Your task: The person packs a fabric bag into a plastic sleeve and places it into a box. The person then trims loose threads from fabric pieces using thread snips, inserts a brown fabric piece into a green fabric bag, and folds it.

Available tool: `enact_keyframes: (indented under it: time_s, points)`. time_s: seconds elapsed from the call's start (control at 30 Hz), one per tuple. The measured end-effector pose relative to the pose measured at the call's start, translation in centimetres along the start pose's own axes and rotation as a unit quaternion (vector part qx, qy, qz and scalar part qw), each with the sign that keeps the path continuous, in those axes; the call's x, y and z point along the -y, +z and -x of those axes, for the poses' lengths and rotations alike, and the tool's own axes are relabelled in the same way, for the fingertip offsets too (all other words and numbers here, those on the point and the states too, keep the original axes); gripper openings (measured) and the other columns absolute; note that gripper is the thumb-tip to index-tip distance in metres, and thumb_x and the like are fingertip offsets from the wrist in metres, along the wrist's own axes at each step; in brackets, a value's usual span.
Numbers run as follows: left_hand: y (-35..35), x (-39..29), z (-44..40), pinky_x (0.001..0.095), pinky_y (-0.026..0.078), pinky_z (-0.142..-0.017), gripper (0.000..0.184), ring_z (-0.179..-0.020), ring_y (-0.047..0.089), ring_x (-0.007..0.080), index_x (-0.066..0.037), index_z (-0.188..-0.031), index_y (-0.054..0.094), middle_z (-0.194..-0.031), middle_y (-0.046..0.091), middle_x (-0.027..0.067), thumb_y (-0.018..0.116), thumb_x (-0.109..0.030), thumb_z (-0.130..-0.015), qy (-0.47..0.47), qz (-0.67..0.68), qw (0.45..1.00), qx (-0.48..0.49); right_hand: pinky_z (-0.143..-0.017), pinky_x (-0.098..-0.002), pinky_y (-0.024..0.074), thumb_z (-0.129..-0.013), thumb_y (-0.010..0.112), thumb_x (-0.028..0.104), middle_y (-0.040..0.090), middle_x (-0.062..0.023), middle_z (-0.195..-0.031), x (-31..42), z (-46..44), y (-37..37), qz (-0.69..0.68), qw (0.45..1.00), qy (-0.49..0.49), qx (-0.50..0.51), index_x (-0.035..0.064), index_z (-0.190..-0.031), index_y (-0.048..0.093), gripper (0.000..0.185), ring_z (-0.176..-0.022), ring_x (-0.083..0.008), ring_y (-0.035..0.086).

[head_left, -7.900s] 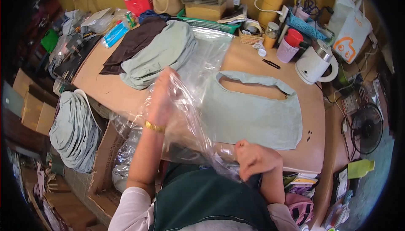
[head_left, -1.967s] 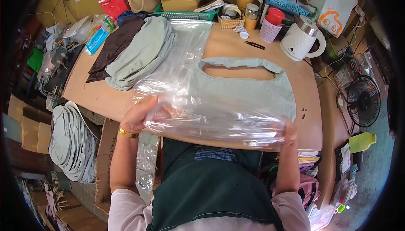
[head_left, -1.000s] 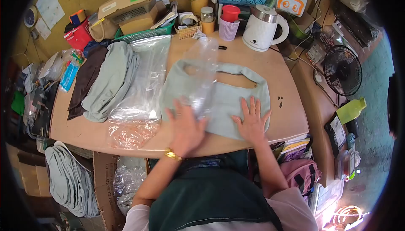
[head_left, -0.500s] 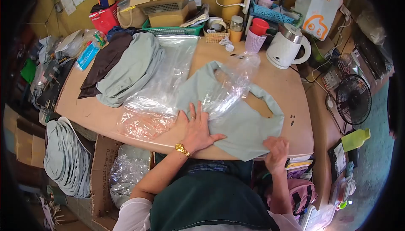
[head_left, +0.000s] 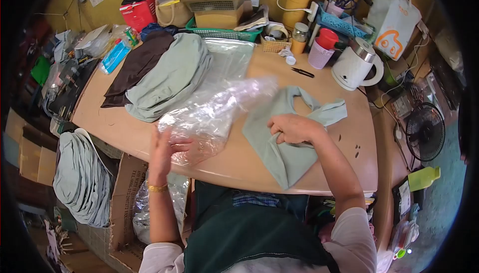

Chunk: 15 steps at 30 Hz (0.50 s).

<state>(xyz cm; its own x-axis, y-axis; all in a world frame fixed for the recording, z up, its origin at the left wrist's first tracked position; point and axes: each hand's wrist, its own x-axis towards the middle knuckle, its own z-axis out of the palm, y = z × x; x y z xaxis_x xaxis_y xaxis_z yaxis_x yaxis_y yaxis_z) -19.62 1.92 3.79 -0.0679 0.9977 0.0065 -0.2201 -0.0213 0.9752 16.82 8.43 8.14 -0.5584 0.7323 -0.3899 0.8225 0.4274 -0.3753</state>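
Observation:
My right hand (head_left: 294, 129) grips a pale grey-green cloth piece (head_left: 279, 161) with a curved cut-out, folding part of it over on the table. Its narrow end (head_left: 332, 112) sticks out to the right of the wrist. My left hand (head_left: 163, 153), wearing a gold watch, is at the table's front edge with its fingers apart, by a clear plastic bag (head_left: 199, 111). The bag's right end is blurred by motion. Whether the fingertips touch the bag I cannot tell. A stack of folded grey-green cloth (head_left: 167, 78) lies behind it, against dark brown cloth (head_left: 139, 68).
Small black thread snips (head_left: 303, 72) lie near the white kettle (head_left: 355, 66) and the pink cup (head_left: 320, 55). A green basket (head_left: 224, 34) stands at the back. Below the table at left are a cardboard box (head_left: 127, 208) and a cloth pile (head_left: 82, 178).
The plastic bag has moved left off the cloth, uncovering the snips. My left hand has left the cloth and moved left. My right hand has moved up and inward, folding the cloth.

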Motion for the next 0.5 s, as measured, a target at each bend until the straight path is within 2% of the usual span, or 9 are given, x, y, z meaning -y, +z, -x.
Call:
enact_keyframes:
  time_s: [0.03, 0.07, 0.13, 0.17, 0.23, 0.37, 0.43, 0.47, 0.5]
  points:
    - [-1.0, -0.9, 0.1, 0.0316, 0.059, -0.068, 0.078, -0.085, 0.070, 0.0263, 0.005, -0.147, 0.010, -0.112, 0.062, 0.0211, 0.051, -0.041, -0.099, 0.000, -0.001, 1.000, -0.003, -0.102, -0.0453, 0.0416, -0.073, 0.071, 0.007, 0.060, -0.0191, -0.126, -1.2, -1.1, 1.1, -0.047, 0.994, -0.054, -0.087, 0.0056, -0.089, 0.075, 0.017, -0.125, -0.0323, 0.050]
    - [-1.8, -1.7, 0.2, 0.0307, 0.058, -0.067, 0.074, -0.081, 0.070, 0.0247, 0.006, -0.145, 0.018, -0.109, 0.063, 0.0194, 0.047, -0.045, -0.100, -0.051, 0.059, 0.996, 0.034, -0.102, -0.0453, 0.0416, -0.073, 0.071, 0.007, 0.060, -0.0191, -0.126, -1.0, -1.7, 1.3, -0.047, 0.994, -0.056, -0.086, 0.0056, -0.089, 0.075, 0.017, -0.125, -0.0323, 0.050]
    - [-3.9, -1.5, 0.0, 0.0284, 0.055, -0.061, 0.070, -0.066, 0.065, 0.0191, 0.007, -0.127, 0.049, -0.093, 0.064, 0.0120, 0.036, -0.057, -0.100, -0.117, 0.069, 0.990, 0.041, -0.112, -0.0590, 0.0264, -0.071, 0.071, 0.008, 0.043, -0.0161, -0.147, -0.4, -3.0, 1.5, 0.147, 0.975, -0.082, -0.147, 0.0077, -0.086, 0.076, 0.016, -0.143, -0.0324, 0.027]
    - [-4.4, -1.4, 0.0, 0.0284, 0.055, -0.061, 0.070, -0.066, 0.065, 0.0191, 0.007, -0.127, 0.049, -0.093, 0.064, 0.0120, 0.036, -0.057, -0.100, -0.116, 0.069, 0.990, 0.039, -0.112, -0.0590, 0.0264, -0.071, 0.071, 0.008, 0.043, -0.0161, -0.147, 0.0, -3.7, 1.4, 0.147, 0.975, -0.085, -0.146, 0.0077, -0.086, 0.076, 0.016, -0.143, -0.0324, 0.027]
    - [-4.9, -1.9, 0.0, 0.0264, 0.049, -0.055, 0.060, -0.059, 0.058, 0.0138, 0.008, -0.104, 0.062, -0.081, 0.061, 0.0068, 0.042, -0.049, -0.101, -0.034, -0.218, 0.969, -0.109, -0.114, -0.0681, 0.0064, -0.066, 0.079, 0.014, 0.022, -0.0096, -0.158, 1.0, -5.4, 0.5, 0.248, 0.960, -0.105, -0.078, 0.0126, -0.087, 0.077, 0.021, -0.149, -0.0314, 0.007]
    - [-6.0, -3.4, -1.3, 0.0263, 0.042, -0.051, 0.045, -0.056, 0.051, 0.0108, 0.006, -0.082, 0.065, -0.075, 0.058, 0.0048, 0.054, -0.034, -0.098, 0.013, -0.325, 0.945, -0.024, -0.113, -0.0685, 0.0104, -0.066, 0.077, 0.016, 0.025, -0.0133, -0.158, 1.7, -9.4, -1.9, 0.230, 0.955, -0.182, -0.039, 0.0142, -0.083, 0.077, 0.017, -0.148, -0.0373, 0.009]
    - [-4.9, -4.1, -1.3, 0.0267, 0.039, -0.053, 0.024, -0.058, 0.049, 0.0097, 0.004, -0.077, 0.064, -0.075, 0.058, 0.0057, 0.067, -0.017, -0.087, -0.013, -0.412, 0.910, -0.037, -0.115, -0.0662, 0.0070, -0.065, 0.082, 0.022, 0.021, -0.0112, -0.158, 0.7, -12.8, -2.0, 0.160, 0.972, -0.169, 0.013, 0.0143, -0.089, 0.077, 0.026, -0.147, -0.0379, 0.008]
    - [-5.3, -4.0, -1.6, 0.0318, 0.048, -0.067, 0.021, -0.077, 0.062, 0.0195, 0.003, -0.091, 0.068, -0.090, 0.064, 0.0152, 0.074, -0.011, -0.076, -0.005, -0.462, 0.887, -0.016, -0.115, -0.0662, 0.0070, -0.065, 0.082, 0.022, 0.021, -0.0112, -0.158, 0.4, -14.0, -1.9, 0.164, 0.971, -0.174, 0.013, 0.0143, -0.089, 0.077, 0.026, -0.147, -0.0379, 0.008]
    - [-5.2, -3.9, -1.7, 0.0318, 0.048, -0.067, 0.021, -0.077, 0.062, 0.0195, 0.003, -0.091, 0.068, -0.090, 0.064, 0.0152, 0.074, -0.011, -0.076, -0.004, -0.463, 0.886, -0.022, -0.114, -0.0669, 0.0080, -0.065, 0.082, 0.022, 0.021, -0.0128, -0.158, 0.7, -14.8, -2.1, 0.150, 0.975, -0.158, 0.044, 0.0141, -0.088, 0.077, 0.025, -0.147, -0.0390, 0.009]
